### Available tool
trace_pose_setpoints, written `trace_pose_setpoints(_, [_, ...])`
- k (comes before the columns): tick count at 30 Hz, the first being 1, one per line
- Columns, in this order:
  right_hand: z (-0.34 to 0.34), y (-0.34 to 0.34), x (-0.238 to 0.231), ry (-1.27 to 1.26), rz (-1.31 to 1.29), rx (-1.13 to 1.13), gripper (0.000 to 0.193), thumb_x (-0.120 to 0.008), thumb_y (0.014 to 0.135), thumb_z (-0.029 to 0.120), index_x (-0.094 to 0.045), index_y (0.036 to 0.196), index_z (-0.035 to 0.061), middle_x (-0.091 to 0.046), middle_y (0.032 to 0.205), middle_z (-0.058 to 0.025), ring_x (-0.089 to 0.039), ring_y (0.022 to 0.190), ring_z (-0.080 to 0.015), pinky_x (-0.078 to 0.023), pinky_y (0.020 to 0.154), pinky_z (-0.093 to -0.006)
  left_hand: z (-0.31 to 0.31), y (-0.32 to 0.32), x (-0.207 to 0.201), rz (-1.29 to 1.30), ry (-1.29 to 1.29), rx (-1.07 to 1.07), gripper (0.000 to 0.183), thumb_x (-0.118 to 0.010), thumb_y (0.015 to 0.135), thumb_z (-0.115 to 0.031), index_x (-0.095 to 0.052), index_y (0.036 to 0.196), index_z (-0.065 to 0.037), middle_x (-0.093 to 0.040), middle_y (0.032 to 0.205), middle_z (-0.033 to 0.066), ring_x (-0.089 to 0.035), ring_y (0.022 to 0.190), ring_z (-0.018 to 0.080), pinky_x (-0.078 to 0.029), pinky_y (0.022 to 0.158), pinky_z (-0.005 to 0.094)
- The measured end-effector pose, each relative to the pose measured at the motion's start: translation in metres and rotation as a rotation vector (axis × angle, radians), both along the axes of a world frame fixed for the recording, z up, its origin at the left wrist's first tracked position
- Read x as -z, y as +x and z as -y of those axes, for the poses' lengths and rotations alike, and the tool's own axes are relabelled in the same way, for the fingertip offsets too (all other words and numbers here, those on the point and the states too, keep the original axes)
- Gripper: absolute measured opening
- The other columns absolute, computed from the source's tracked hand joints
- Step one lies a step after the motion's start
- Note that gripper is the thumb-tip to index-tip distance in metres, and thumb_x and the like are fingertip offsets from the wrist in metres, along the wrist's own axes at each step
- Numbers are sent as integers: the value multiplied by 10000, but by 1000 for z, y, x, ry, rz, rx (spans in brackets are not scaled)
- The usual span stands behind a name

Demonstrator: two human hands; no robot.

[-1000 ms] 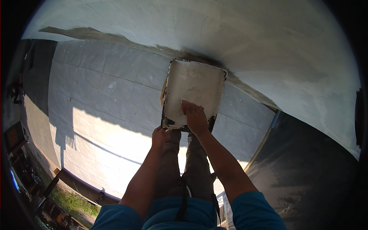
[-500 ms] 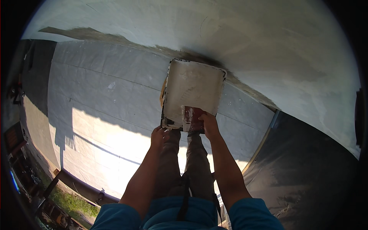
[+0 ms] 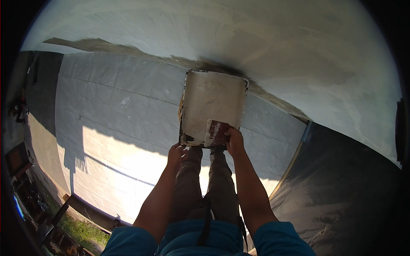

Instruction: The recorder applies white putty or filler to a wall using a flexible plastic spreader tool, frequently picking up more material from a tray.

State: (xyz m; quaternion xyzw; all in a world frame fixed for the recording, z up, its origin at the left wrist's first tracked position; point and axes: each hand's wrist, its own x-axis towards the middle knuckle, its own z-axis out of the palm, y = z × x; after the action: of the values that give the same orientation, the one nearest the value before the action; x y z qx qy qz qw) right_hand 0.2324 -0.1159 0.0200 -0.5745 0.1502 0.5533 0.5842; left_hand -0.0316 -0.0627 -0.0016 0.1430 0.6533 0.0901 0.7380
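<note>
A shallow rectangular tray (image 3: 246, 94), smeared white with dark worn edges, is in front of my legs, its far end close to the wall. A pale coating that looks like putty covers its inside. My left hand (image 3: 174, 154) grips the tray's near left corner, the fingers partly hidden. In my right hand (image 3: 235, 141) is a dark red flat scraper (image 3: 220, 131) with whitish smears. The scraper lies over the near right part of the tray, its smeared edge toward the left. Whether its edge touches the coating I cannot tell.
A pale plastered wall (image 3: 273, 47) rises ahead, with a rough dark strip along its foot. Large grey tiles (image 3: 115, 85) cover the floor, partly sunlit at left. A dark sheet (image 3: 337, 183) spreads at right. Clutter and grass (image 3: 83, 226) show at lower left.
The scraper has turned slightly in my right hand and shifted a little right, showing more of its red face. The tray sits slightly lower and further left in view. Both hands keep their holds.
</note>
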Motion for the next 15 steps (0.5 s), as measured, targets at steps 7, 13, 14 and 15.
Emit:
trace_pose_setpoints(7, [8, 7, 2, -39, 10, -72, 281, -545, 740, 77, -618, 1004, 13, -652, 986, -78, -625, 892, -225, -512, 852, -352, -2, 27, -35, -537, 651, 597, 331, -675, 921, -169, -646, 1223, -36, -635, 1121, 123, -661, 899, 218, -549, 741, 361])
trace_pose_setpoints(13, [7, 6, 1, -65, 41, -96, 294, -545, 749, 77, -632, 1020, 2, -656, 968, -72, -618, 861, -209, -504, 815, -339, -15, 78, -71, -358, 1213, 750, 271, -766, 847, -220, -727, 1088, -102, -623, 897, 90, -658, 859, 281, -552, 740, 410])
trace_pose_setpoints(14, [8, 7, 2, -57, 34, -110, 304, -544, 750, 78, -636, 1029, 0, -657, 966, -72, -619, 859, -208, -504, 812, -337, -18, 81, -71, -356, 1254, 790, 223, -768, 845, -215, -743, 1036, -102, -636, 897, 87, -657, 855, 290, -555, 747, 418])
trace_pose_setpoints(15, [9, 7, 3, -48, 27, -124, 313, -544, 752, 79, -639, 1039, -3, -659, 963, -72, -620, 858, -208, -503, 810, -335, -20, 81, -66, -356, 1255, 789, 223, -768, 845, -215, -743, 1036, -102, -636, 897, 87, -657, 855, 290, -555, 747, 418])
